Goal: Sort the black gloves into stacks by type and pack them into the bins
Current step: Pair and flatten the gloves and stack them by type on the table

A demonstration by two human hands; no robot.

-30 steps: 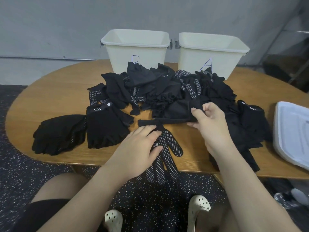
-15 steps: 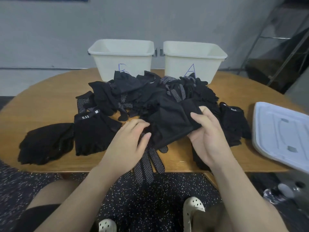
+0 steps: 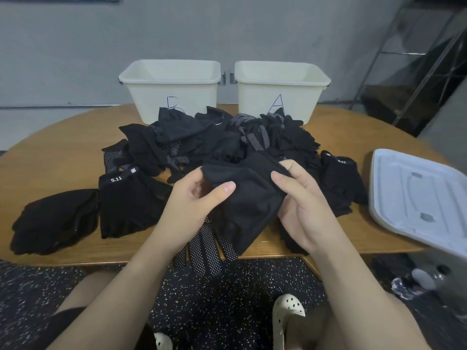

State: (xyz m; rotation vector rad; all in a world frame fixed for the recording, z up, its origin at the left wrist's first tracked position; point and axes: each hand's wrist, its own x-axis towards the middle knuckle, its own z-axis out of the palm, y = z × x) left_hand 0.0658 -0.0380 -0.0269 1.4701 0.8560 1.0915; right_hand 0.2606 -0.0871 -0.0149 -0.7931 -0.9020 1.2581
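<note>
While gripped by the left hand (image 3: 192,198) and right hand (image 3: 300,205), the plain black glove (image 3: 247,198) hangs above the table (image 3: 63,147).

A single wide-angle head-worn camera looks forward and down from above the seated person's lap. It sits close over the near edge of the oval wooden table (image 3: 63,147), facing two cream plastic bins (image 3: 174,97) before a grey wall (image 3: 75,46).

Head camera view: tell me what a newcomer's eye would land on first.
First, the two hands at the centre: the left hand and right hand grip a plain black glove above the table's near edge. Behind it sprawls a heap of black gloves across the wooden table. At the far edge stand two cream bins, marked B and A.
</note>
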